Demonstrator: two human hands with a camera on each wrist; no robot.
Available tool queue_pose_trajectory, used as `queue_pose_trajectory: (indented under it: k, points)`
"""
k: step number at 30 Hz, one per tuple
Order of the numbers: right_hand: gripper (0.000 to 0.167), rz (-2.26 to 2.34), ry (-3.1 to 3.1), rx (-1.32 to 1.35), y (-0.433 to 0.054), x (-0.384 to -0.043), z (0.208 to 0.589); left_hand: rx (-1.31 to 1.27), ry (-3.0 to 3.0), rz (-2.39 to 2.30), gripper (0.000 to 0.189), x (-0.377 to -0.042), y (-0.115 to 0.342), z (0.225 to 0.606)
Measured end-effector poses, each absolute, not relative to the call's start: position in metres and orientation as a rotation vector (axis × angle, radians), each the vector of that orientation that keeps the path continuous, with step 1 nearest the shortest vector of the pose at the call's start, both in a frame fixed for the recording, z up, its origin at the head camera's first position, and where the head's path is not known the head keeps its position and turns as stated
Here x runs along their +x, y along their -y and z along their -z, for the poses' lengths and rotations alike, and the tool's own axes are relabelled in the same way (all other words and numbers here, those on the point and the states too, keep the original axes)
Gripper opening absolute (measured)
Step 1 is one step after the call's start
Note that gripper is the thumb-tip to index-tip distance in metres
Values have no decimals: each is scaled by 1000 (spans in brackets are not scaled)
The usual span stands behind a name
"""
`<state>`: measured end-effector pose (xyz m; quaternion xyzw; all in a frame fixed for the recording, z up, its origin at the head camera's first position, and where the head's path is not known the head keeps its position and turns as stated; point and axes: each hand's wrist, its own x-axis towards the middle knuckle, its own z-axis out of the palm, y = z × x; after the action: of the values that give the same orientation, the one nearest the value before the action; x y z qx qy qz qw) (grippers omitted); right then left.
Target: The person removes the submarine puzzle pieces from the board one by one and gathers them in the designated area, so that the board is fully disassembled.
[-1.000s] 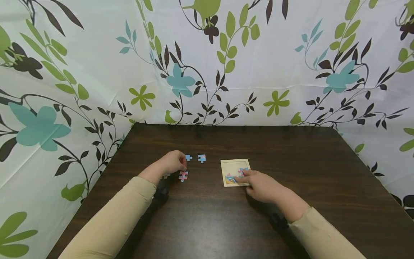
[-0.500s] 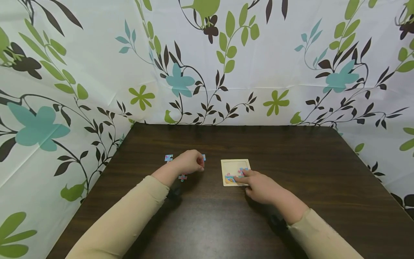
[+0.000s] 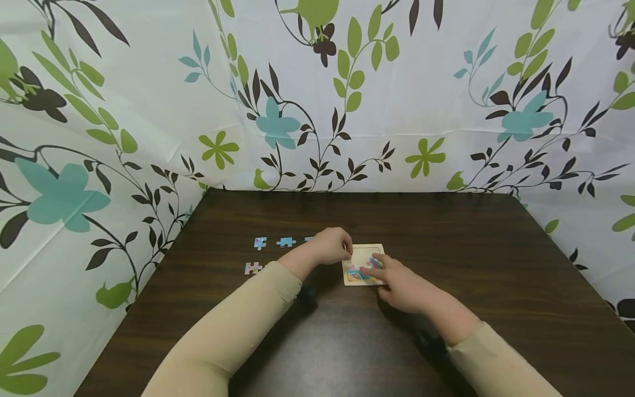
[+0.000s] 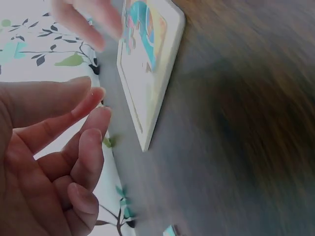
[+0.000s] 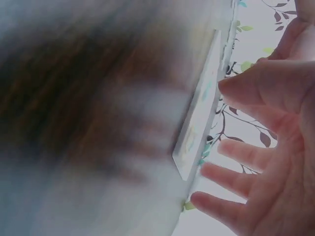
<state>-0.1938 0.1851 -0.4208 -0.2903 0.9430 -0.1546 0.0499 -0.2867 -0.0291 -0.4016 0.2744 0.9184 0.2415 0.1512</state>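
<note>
My right hand (image 3: pixel 407 284) rests spread on a small square wooden puzzle tray (image 3: pixel 369 246). Its fingertips lie over colourful jigsaw pieces (image 3: pixel 354 274) set along the tray's near and right parts and partly cover them. At the tray's left edge hovers my left hand (image 3: pixel 334 245), fingers loosely bent. In the left wrist view the thumb and index fingertips (image 4: pixel 98 93) come close together, and no piece shows between them. The right wrist view has the right hand's fingers (image 5: pixel 236 177) fairly straight beside the tray.
Loose puzzle pieces lie left of the tray: a blue one with pink (image 3: pixel 260 242), a blue one (image 3: pixel 286 242), another partly hidden by the left arm (image 3: pixel 308 239), and a pink one (image 3: pixel 253 268). The dark wooden table (image 3: pixel 446 231) ends at a patterned curtain (image 3: pixel 317 99).
My left hand has travelled right, from above the loose pieces to the tray's left edge. The right hand has kept its place on the tray, with its fingers slightly shifted.
</note>
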Motion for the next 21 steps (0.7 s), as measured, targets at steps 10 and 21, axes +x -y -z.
queue_pose_trajectory:
  k: [10, 21]
  points:
    - [46, 460, -2818, -857, -188, -186, 422, 684, -2636, -720, 5, -291, 2, 408]
    - [39, 481, -2831, -950, -190, -183, 426, 666, -2627, -717, 12, -284, -26, 418]
